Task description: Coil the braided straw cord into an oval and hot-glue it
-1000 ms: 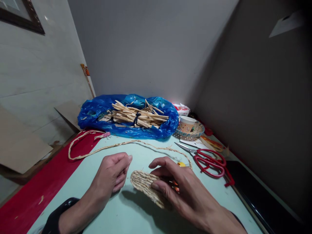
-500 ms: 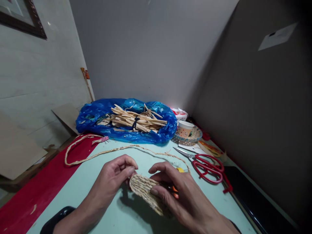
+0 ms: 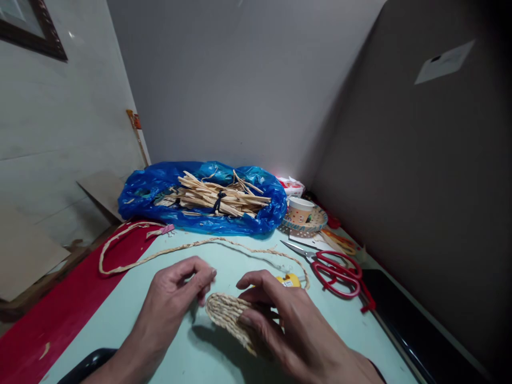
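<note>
My right hand (image 3: pixel 286 320) grips a flat oval piece of coiled straw cord (image 3: pixel 229 313), thumb on top and fingers curled behind it. The rounded end points left, and the far end is hidden under my hand. Just left of that end is my left hand (image 3: pixel 182 290), with thumb and forefinger pinched together. Whatever they hold, if anything, is too small to make out. A long twisted straw cord (image 3: pixel 188 244) curves over the table beyond my hands, a pink clip (image 3: pixel 167 229) at its left end. Behind my right fingers lies a small yellow object (image 3: pixel 290 280) with a white label.
At the back, a blue plastic bag (image 3: pixel 140 194) bears a tied bundle of dry straw strips (image 3: pixel 224 198). Red-handled scissors (image 3: pixel 336 272) lie to the right, beside a black flat object (image 3: pixel 404 314). A paper cup (image 3: pixel 300 210) stands in a round woven tray (image 3: pixel 318 220). Grey panels rise behind.
My left hand has moved slightly away from the rounded end of the straw piece, leaving a small gap. The yellow object shows more now. My view has shifted slightly.
</note>
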Available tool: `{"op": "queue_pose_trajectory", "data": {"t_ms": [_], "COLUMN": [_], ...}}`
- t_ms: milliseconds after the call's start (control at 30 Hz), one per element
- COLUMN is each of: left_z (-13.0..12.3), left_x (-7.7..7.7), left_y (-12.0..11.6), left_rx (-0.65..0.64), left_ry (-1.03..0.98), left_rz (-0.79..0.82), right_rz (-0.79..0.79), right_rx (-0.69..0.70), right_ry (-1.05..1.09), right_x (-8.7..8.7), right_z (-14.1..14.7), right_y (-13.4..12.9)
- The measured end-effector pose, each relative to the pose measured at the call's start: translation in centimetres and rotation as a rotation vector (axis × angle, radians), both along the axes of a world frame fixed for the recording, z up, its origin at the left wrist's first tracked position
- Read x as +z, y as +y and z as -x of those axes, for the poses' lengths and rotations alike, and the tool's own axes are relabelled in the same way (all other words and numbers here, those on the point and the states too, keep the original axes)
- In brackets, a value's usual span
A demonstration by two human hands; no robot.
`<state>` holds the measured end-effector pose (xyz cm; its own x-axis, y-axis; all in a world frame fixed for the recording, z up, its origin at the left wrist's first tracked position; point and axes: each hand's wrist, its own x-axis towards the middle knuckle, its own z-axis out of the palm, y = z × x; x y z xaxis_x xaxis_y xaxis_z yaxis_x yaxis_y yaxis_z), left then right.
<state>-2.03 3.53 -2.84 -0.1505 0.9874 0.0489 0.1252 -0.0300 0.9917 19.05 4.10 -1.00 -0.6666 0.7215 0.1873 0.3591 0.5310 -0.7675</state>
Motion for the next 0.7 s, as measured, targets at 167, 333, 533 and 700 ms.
{"op": "queue_pose_trajectory", "data": {"t_ms": [167,333,533,700], "left_z": [-0.7,-1.1,-0.8,-0.8], "left_x": [0.7,0.2,0.0,0.6], "left_y": [-0.8,-1.0,-0.7,-0.7], "left_rx": [-0.221,-0.326,-0.21,-0.161], "left_ry": [-0.012,0.115,0.136,0.148], "left_rz": [0.024,0.048,0.072,0.091], "right_rz": [0.007,0.057,0.088,-0.013], "right_rx": [-0.027,-0.062,-0.058,-0.019], "right_ry": [0.011,-0.025,-0.194,-0.226], "right_x": [-0.2,-0.2,0.9,2.2], "right_z": [0.1,0.5,0.0,-1.5], "right_y": [-0.1,-0.3,-0.2,0.4]}}
